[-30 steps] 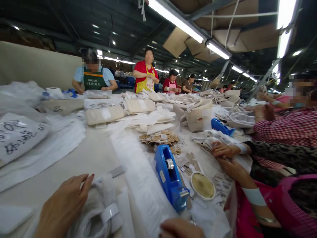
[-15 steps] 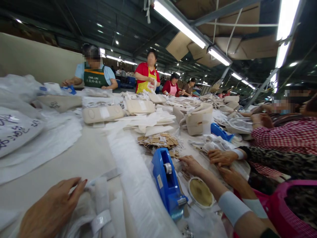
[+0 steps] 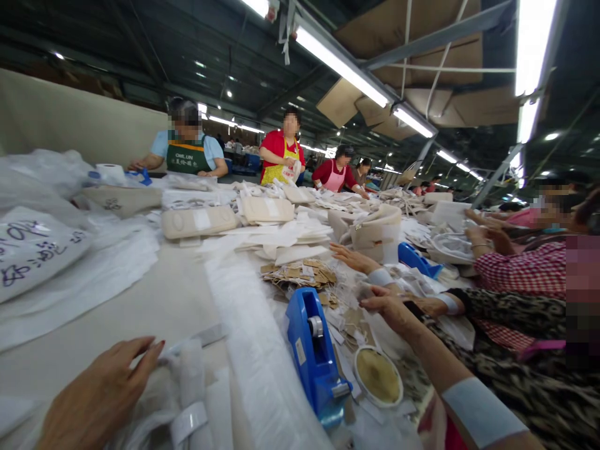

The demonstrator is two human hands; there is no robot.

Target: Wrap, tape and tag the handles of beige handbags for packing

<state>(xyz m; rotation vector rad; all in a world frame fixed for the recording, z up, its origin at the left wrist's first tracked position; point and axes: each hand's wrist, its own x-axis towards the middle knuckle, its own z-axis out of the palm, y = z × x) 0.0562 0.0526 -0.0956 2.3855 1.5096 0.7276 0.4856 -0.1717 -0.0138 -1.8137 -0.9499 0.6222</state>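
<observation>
My left hand (image 3: 105,390) lies at the lower left beside a pale strapped item in clear plastic (image 3: 173,387). Its thumb and index finger are stretched out with a gap between them; the other fingers are partly hidden. At the right, my right hand (image 3: 391,309), with a pale band around the forearm, hovers over loose tags and paper scraps. Its fingers are drawn together; a small greyish thing shows blurred at their tips. Between my hands stands a blue tape dispenser (image 3: 314,356). Behind it lies a heap of brown tags (image 3: 302,274).
A co-worker's arms in patterned sleeves (image 3: 510,309) reach in from the right beside mine. A round tape roll (image 3: 377,375) lies near the dispenser. White sheeting (image 3: 253,331) runs down the table. Beige bags (image 3: 199,222) and a marked plastic sack (image 3: 37,250) lie beyond.
My right hand has pulled back slightly right from the scraps. A co-worker's hand has reached forward past it toward the beige bag. My left hand stays put.
</observation>
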